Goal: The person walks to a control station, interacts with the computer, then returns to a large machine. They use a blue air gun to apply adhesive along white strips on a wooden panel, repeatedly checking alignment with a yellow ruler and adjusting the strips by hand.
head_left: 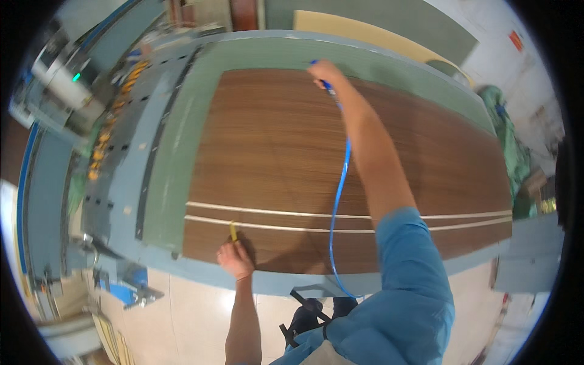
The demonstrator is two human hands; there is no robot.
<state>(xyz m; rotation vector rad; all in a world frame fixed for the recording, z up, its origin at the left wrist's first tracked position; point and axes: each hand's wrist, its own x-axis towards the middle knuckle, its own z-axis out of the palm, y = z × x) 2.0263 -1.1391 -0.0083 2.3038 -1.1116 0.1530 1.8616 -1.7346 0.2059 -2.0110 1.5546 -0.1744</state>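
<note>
A large brown wood-grain panel point(286, 152) lies flat on a green-topped work table point(182, 140). Two thin pale strips point(292, 214) run across the panel near its front edge. My left hand point(235, 260) rests at the panel's front edge and grips a small yellow tool point(233, 230) that stands on the nearer strip. My right arm reaches far across the panel. My right hand point(321, 72) is closed on a blue air nozzle point(327, 84) at the panel's far edge. A blue hose point(338, 201) trails from it back over the panel toward my body.
A grey-blue machine bed point(115, 158) with a row of yellow rollers point(109, 121) runs along the table's left side. A control unit with a green light point(75, 77) stands far left. Green cloth point(505, 121) hangs at the right. Pale tiled floor point(182, 316) lies below.
</note>
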